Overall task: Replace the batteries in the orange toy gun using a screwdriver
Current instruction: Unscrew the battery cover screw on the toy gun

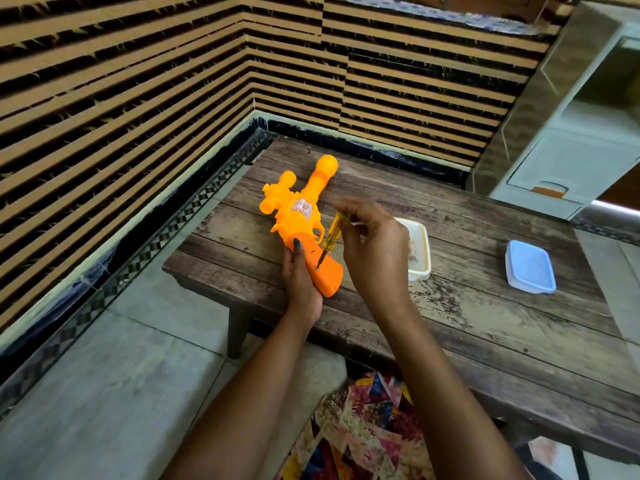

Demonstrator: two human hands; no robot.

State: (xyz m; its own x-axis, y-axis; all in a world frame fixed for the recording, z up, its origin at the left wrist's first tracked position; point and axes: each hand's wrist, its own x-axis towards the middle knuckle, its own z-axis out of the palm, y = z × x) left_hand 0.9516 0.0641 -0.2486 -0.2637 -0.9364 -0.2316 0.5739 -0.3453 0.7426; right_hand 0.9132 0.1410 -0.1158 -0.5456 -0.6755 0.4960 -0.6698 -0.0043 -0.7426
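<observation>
1. Two hands work on the orange toy gun (297,210), which lies on its side at the near-left part of the wooden desk (450,323), barrel pointing away toward the striped wall.
2. The left grip (300,277) curls round the gun's handle from the near side, one dark-nailed digit laid along the top, pinning the toy to the desk.
3. The right grip (375,251) pinches the upper end of a yellow screwdriver (333,230) in curled fingers, its tip set on a small screw in the handle.
4. By all appearances the job is at the screw stage: the handle looks closed and no batteries are seen lying out. Whether the screw is coming out or going in cannot be told. If coming out, the swap and refastening are left to do.
5. Just beside the right grip stands an open white tub (423,252), its contents too blurred to name. Well apart to the right sits a blue-lidded box (530,266), closed.
6. Patterned fabric (363,427) shows below the desk's near edge.
</observation>
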